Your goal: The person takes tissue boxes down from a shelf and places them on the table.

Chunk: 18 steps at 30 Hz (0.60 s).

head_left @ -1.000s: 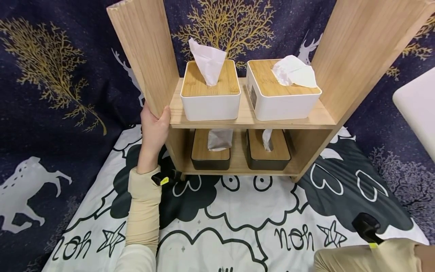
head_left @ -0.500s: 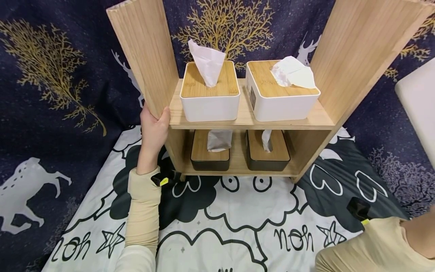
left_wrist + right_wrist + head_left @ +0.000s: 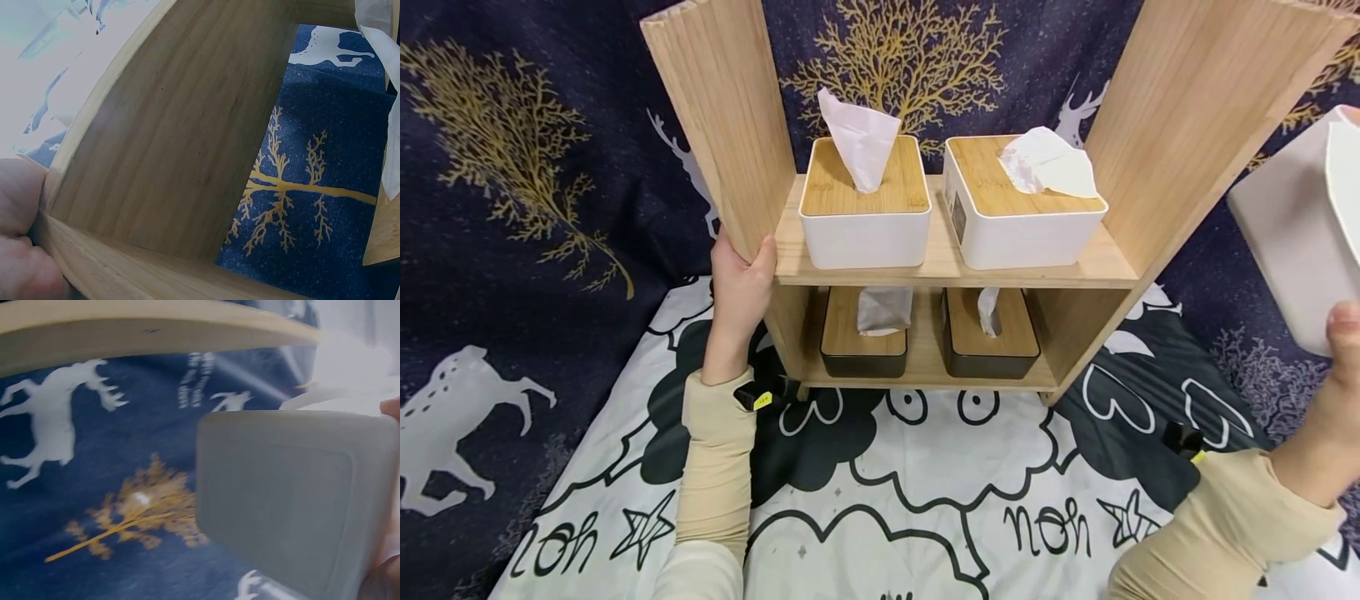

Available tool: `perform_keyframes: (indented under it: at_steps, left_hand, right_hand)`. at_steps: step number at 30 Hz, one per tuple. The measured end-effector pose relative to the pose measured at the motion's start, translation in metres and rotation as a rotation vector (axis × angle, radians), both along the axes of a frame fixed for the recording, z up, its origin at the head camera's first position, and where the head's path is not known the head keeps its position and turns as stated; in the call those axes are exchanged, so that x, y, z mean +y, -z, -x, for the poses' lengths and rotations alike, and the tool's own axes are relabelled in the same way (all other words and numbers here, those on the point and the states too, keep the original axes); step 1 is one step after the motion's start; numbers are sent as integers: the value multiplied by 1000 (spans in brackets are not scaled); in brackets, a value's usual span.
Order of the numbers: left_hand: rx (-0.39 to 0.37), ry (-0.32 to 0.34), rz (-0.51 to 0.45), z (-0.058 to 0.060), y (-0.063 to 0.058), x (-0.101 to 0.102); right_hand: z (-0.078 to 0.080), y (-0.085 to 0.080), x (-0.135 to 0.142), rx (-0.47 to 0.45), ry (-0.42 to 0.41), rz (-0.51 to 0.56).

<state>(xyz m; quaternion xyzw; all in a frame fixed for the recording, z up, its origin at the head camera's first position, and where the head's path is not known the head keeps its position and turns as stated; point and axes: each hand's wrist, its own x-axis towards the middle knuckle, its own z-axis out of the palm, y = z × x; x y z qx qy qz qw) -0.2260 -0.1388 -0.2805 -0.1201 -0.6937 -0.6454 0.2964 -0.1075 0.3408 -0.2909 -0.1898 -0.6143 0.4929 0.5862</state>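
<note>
My left hand (image 3: 741, 275) grips the left side panel of a wooden shelf unit (image 3: 726, 125) at the middle shelf's level. In the left wrist view, its fingers (image 3: 25, 269) lie at the wood's edge. At the right edge of the head view, my right hand (image 3: 1333, 400) holds a white tissue box (image 3: 1285, 225), tilted, outside the right side panel, with its thumb on the box. A white tissue (image 3: 1347, 179) shows at its far side. The right wrist view shows the box's plain base (image 3: 275, 494) with fingers at its right edge.
Two white tissue boxes with wooden lids, one left (image 3: 865, 237) and one right (image 3: 1033, 237), stand on the middle shelf. Two dark ones, left (image 3: 865, 364) and right (image 3: 992, 365), sit below. The unit stands on a patterned cloth (image 3: 955, 467) before a dark blue backdrop (image 3: 587, 317).
My right hand has risen into view at the right, and the white tissue box has moved left and tilted, showing more of itself. The left hand keeps its grip on the panel.
</note>
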Motion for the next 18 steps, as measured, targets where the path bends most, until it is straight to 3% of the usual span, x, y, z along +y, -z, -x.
perform_keyframes:
  at_steps: [6, 9, 12, 16, 18]
  left_hand:
    - [9, -4, 8, -1, 1, -2]
    - [5, -8, 2, -1, 1, -2]
    - [-5, -11, -5, -1, 2, -1]
    - [-12, -9, -5, -1, 1, -1]
    - [-11, -9, -8, -1, 1, -1]
  right_hand:
    - [9, 6, 6, -185, 55, 90]
    - [17, 12, 9, -211, 97, 75]
    - [22, 19, 11, -153, 97, 41]
    - [29, 29, 13, -16, 29, -1]
    - [33, 34, 16, -5, 17, -28]
